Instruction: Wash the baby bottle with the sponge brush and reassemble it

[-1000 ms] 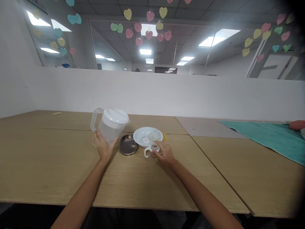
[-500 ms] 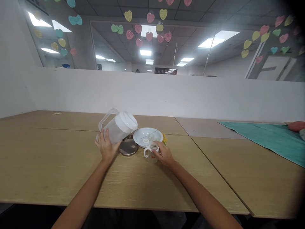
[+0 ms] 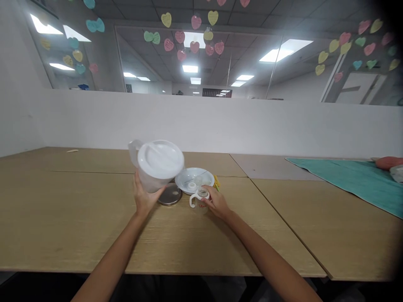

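Observation:
A white plastic pitcher (image 3: 160,161) is held up and tilted, its lid turned toward me. My left hand (image 3: 145,200) wraps around its body from below; the pitcher's handle points up and left. My right hand (image 3: 216,203) grips a small clear bottle (image 3: 201,204) that has a white handle and red lettering. The bottle's mouth is uncapped, and it stands upright on the table, apart from the pitcher. Behind it a white plate (image 3: 181,184) holds a white cap (image 3: 192,186) and some clear parts too small to name. Under the pitcher lies a round metal tray (image 3: 170,196), partly hidden.
Something yellow (image 3: 216,182) shows beside the plate's right edge. A teal cloth (image 3: 343,178) covers the table's right side, with a reddish item (image 3: 389,162) on it. Seams run across the wooden tabletop (image 3: 72,222). A white wall (image 3: 201,126) rises behind.
My left hand has turned the pitcher so its lid faces me more, and its handle has swung back. My right hand and the bottle have stayed nearly in place.

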Demonstrator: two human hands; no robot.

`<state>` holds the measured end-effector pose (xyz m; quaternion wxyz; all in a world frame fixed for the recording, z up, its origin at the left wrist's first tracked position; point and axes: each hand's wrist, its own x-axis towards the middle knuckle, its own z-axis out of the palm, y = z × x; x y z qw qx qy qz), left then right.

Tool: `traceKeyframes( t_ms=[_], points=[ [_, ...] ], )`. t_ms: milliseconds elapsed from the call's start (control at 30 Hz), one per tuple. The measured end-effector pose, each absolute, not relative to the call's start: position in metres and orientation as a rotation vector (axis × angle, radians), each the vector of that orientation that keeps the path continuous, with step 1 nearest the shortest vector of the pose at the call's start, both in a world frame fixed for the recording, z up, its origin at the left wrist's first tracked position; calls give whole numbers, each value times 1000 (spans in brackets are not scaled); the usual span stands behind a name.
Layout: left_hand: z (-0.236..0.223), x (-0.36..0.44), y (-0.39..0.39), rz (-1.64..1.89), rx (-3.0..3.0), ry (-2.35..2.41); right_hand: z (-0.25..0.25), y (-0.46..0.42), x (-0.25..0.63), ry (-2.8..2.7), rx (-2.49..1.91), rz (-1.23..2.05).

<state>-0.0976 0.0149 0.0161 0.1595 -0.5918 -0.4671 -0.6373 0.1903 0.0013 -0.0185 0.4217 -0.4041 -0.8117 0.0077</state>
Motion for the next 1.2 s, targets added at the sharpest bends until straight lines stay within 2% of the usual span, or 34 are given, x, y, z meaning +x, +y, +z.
traceKeyframes(
  t_ms=[167, 300, 733, 1200],
  points=[
    [14, -99, 15, -1437, -1817, -1144, -20, 3, 190, -2024, -1022, 6],
    [9, -99, 17, -1340, -1872, -1196, -19, 2, 189, -2018, -1058, 11],
    [13, -109, 21, -1823, -1428, -1705, -18, 0, 185, -1977, -1100, 63],
    [-5, -122, 37, -1893, -1331, -1761, -5, -2, 188, -1930, -951, 46]
  ],
)
